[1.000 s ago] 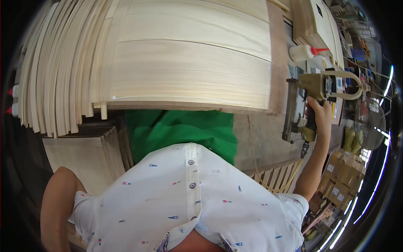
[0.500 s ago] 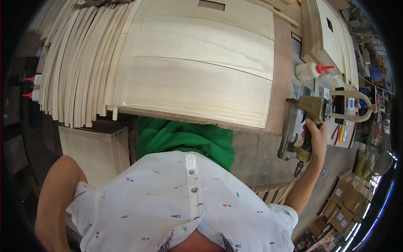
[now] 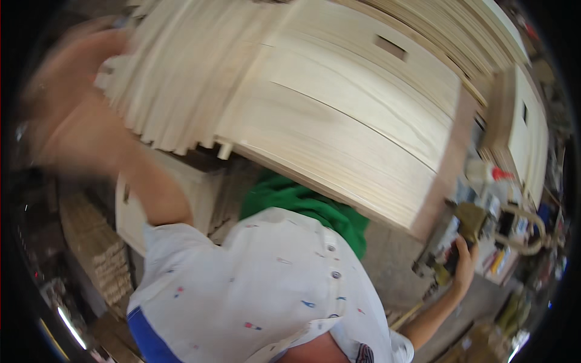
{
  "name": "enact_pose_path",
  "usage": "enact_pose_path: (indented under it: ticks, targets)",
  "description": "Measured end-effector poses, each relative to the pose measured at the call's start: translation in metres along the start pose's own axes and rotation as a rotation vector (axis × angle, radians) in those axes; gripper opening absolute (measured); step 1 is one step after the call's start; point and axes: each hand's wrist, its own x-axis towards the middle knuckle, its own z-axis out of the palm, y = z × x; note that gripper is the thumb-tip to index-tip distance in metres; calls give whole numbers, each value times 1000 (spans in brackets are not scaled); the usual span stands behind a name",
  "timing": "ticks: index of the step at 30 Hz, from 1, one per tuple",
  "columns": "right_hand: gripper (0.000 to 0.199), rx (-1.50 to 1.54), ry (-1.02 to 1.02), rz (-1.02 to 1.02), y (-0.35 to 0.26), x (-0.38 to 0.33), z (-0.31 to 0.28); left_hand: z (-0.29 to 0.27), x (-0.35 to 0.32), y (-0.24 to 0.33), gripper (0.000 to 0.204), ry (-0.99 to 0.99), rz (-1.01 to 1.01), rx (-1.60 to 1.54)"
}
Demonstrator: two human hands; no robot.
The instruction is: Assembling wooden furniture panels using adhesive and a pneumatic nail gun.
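Note:
My right hand (image 3: 465, 260) is wrapped round the handle of a pneumatic nail gun (image 3: 469, 219), beyond the right end of the workpiece. Out at the far left, my left hand (image 3: 82, 78) is raised by the outer end of a row of pale wooden strips (image 3: 187, 78). Motion smears its fingers, so whether it holds anything does not show. Between the hands lies a flat, pale wooden panel (image 3: 357, 145) with a long groove and a small rectangular cutout near its far side. The strips stand packed along the panel's left side.
A white glue bottle (image 3: 481, 171) with a red nozzle lies past the panel's right edge, near a looped wooden piece (image 3: 525, 231). Stacked panels (image 3: 520, 121) stand at the far right. A green cloth (image 3: 290, 193) hangs below the near edge; stacked timber (image 3: 100, 254) sits lower left.
My left arm has swung from my side up to the outer end of the strips. The view has turned, shifting the panel rightward and tilting it. The nail gun stays in my right hand.

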Motion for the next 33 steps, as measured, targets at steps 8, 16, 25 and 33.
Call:
enact_pose_path:
  ticks: [8, 16, 25, 33]
  targets:
    - [24, -170, -33, -31, -1, 14, 12, 142, -134, -82, 26, -681, -206, -52]
    - [24, -218, 44, -52, -9, 8, 21, 172, -118, -91, 27, -697, -285, 14]
    - [25, -191, 74, -57, -8, 6, 25, 165, -96, -93, 25, -978, -226, 172]
    - [23, -197, 103, -43, -10, 2, 22, 154, -67, -65, 31, -831, -962, -647]
